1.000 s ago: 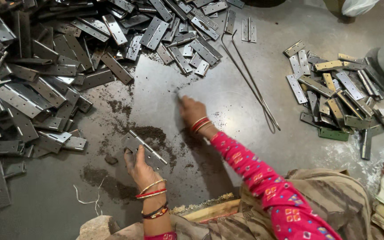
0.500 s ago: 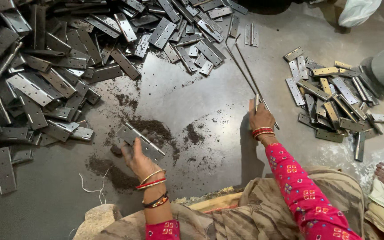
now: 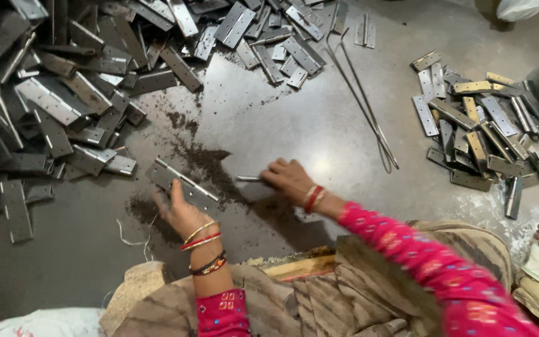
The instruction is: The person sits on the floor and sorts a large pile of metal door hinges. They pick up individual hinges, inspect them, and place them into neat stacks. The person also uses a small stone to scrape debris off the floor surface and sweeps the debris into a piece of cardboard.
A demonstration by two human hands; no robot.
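metal hinge (image 3: 179, 182) flat on the dark floor, opened out, knuckle line running diagonally, close in front of the knees. pinned there by the left hand (image 3: 179, 212), fingers spread and pressing on its near leaf, likely to stop it sliding. thin metal pin (image 3: 248, 179) pinched in the right hand (image 3: 289, 180), fingers closed together round its end, tip aimed toward the hinge's knuckle, not yet touching. dark gritty dust (image 3: 207, 163) scattered under and around the hinge. large heap of dull hinges (image 3: 51, 106) to the left and above, well apart. long thin rods (image 3: 363, 93) lying on the floor to the right. smaller pile of hinges (image 3: 475, 125) further right, some yellowish, kept separate from the heap.
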